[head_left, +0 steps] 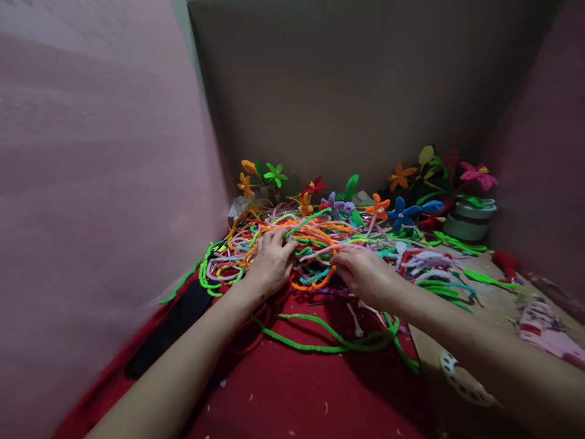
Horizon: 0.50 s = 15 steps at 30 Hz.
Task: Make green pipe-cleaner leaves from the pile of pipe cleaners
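A large tangle of fuzzy pipe cleaners [315,228] in orange, green, pink and other colours is heaped before me. My left hand [273,262] lies on the left part of the heap, its fingers curled down into the strands and its thumb drawn in. To the right, my right hand [368,274] has its fingertips pinched at the strands beside an orange loop. The fingertips of both hands are partly hidden among the stems. Nearer me, a long green pipe cleaner [315,349] curves over the red cloth [292,390].
Pipe-cleaner flowers, including a blue one [400,213] and a pink one [478,175], stand behind the heap. A pale round pot [470,219] sits at right. A dark flat object [169,335] lies left; a white curved piece [464,381] lies right. Pink walls flank both sides.
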Motion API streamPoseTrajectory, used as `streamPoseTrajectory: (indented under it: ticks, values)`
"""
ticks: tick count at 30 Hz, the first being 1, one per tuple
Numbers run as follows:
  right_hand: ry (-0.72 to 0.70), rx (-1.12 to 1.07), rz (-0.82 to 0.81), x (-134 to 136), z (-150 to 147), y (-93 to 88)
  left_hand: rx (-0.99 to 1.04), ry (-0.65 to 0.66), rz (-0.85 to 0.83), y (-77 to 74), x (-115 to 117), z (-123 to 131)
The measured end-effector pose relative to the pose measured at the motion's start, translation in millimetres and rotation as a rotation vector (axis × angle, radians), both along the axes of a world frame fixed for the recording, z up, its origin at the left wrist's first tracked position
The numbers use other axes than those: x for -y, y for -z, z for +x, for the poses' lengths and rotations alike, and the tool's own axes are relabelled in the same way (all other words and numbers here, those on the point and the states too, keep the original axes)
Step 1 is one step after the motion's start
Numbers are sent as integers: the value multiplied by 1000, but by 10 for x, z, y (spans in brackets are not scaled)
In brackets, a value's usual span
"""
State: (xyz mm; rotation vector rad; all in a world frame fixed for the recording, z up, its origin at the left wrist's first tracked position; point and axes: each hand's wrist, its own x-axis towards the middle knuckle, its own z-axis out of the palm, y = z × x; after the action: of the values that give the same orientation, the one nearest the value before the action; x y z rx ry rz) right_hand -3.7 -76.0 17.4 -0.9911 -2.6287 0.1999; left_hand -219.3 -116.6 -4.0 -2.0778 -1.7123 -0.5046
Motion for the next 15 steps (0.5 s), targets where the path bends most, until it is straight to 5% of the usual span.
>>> streamPoseTrajectory:
  ticks: [4, 10, 15]
  values:
    - [86, -108, 77, -152, -124, -15, 5, 12, 18, 30, -20, 2]
    - [227, 44, 126, -281, -429, -59, 84, 20, 25, 77, 15, 29]
    - [177, -51, 74, -371, -506, -55, 235, 37, 22, 80, -44, -37]
